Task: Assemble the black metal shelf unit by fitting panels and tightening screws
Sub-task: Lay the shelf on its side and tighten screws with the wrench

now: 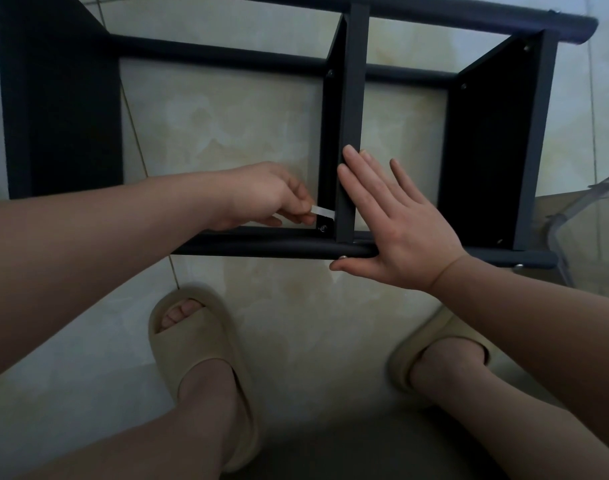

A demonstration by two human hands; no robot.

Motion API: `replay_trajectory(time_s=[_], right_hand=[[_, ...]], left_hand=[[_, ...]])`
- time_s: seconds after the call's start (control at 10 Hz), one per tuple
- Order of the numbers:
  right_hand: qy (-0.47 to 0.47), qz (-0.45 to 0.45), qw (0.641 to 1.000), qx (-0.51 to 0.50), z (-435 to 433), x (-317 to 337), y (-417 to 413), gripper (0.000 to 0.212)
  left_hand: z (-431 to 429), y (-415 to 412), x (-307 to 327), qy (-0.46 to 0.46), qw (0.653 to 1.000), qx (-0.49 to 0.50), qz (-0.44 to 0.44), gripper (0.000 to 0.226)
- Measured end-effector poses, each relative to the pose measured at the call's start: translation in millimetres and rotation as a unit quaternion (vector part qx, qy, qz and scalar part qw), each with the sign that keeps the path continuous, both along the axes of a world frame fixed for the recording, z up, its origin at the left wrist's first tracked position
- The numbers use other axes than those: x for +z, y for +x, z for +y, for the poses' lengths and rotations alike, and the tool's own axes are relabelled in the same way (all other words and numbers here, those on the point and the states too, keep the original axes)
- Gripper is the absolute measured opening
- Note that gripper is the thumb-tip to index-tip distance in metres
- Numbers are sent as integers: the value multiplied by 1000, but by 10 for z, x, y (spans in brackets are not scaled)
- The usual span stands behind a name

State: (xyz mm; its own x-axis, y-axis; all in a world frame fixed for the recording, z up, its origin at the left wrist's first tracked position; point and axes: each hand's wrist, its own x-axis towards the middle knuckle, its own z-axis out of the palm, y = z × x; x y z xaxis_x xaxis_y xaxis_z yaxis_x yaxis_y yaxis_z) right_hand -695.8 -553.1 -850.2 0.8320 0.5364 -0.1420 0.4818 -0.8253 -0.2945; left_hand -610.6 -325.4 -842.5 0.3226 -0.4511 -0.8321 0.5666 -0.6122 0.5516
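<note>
The black shelf unit (434, 15) lies on its side on the pale tiled floor (227, 116), right in front of the person's feet, which are in beige slippers (199, 358). Its front bar (261, 249) runs across just beyond the toes. Three dark panels stand up from it: a wide panel (64, 116) on the left, a middle panel (355, 98) seen almost edge-on, and a right panel (486, 150).

The left hand (261, 195) is curled, its fingertips pinching a small pale tool (322, 212). The tool's far end reaches to the foot of the middle panel, just above a screw (323, 228) set in the corner where that panel meets the front bar. I cannot tell whether the tool touches the screw.

The right hand (400, 230) is flat, with the fingers straight and spread wide. The fingers lie against the near edge of the middle panel, the palm covers the front bar, and the thumb stretches along beneath the bar, beside another small screw head (343, 258).

Something of clear plastic (573, 220) sits at the right edge.
</note>
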Motion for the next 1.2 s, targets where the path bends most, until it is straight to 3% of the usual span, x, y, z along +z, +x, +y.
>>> replay_trajectory(time_s=[0.3, 0.8, 0.9, 1.0, 1.1, 1.2], right_hand=[[1, -2, 1000, -1, 4, -3, -1, 107], [1, -1, 1000, -4, 6, 6, -2, 108], [2, 2, 1000, -4, 8, 6, -1, 107], [6, 3, 1000, -5, 7, 9, -1, 107], [12, 3, 1000, -7, 9, 15, -1, 107], [13, 4, 1000, -9, 13, 18, 0, 107]], left_hand=[[-3, -88, -18, -24, 996, -84, -27, 10], [-22, 145, -12, 11, 978, -92, -186, 16], [-50, 119, -15, -8, 991, -27, -128, 15], [-84, 80, -26, -34, 998, 54, -13, 8], [-127, 48, -48, -33, 988, 133, 69, 6], [-163, 9, -70, -3, 986, 156, 54, 3]])
